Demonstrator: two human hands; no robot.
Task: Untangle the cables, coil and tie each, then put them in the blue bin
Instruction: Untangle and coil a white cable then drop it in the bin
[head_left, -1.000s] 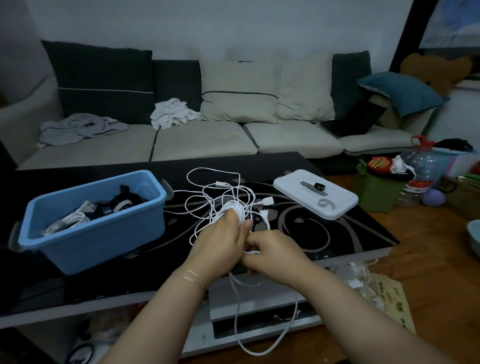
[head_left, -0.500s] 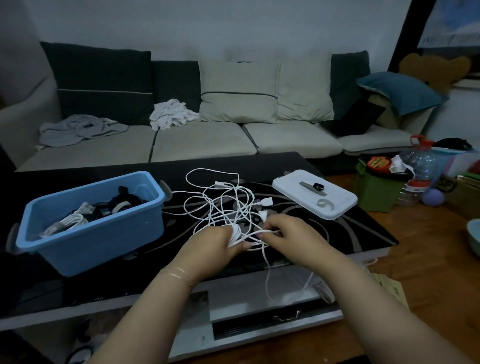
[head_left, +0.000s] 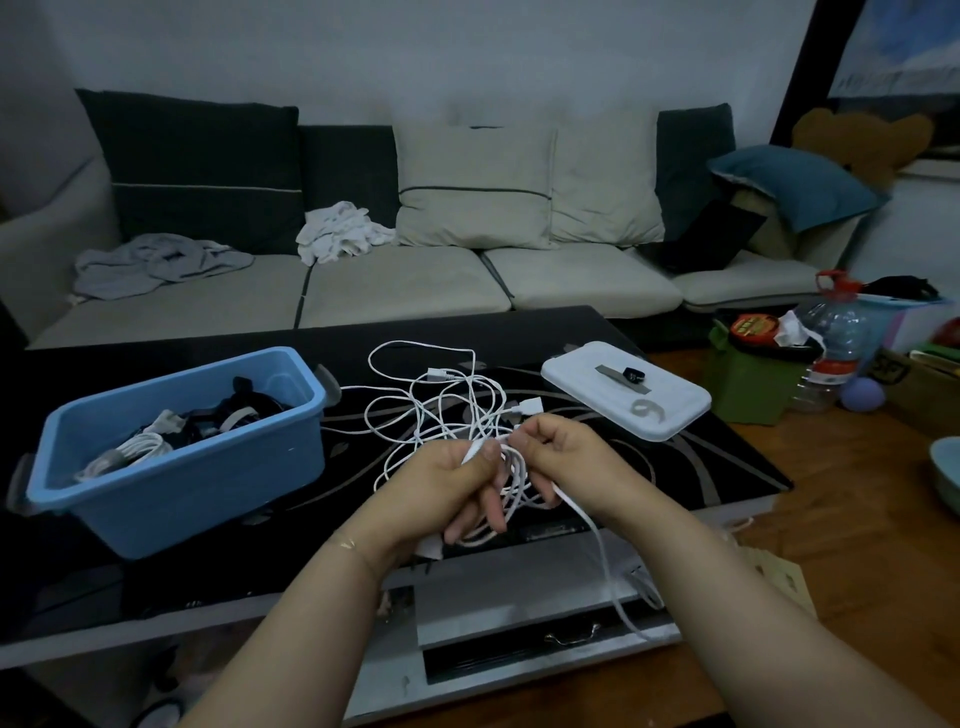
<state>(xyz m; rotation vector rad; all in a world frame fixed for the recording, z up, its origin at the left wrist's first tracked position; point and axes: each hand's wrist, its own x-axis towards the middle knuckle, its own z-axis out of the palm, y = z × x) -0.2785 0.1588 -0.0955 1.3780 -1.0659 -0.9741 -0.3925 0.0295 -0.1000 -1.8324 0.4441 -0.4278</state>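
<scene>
Just right of the blue bin (head_left: 176, 457), the hands have come together again: left hand (head_left: 447, 486) fingers now pinch the white cable coil (head_left: 506, 491), right hand (head_left: 563, 460) pinches its strand, so coiling seems unfinished.

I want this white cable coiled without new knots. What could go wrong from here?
1. The left hand and right hand grip a thin white cable joined to the loose white tangle; pulling may tighten it.
2. The strand hanging off the black glass table may snag.
</scene>
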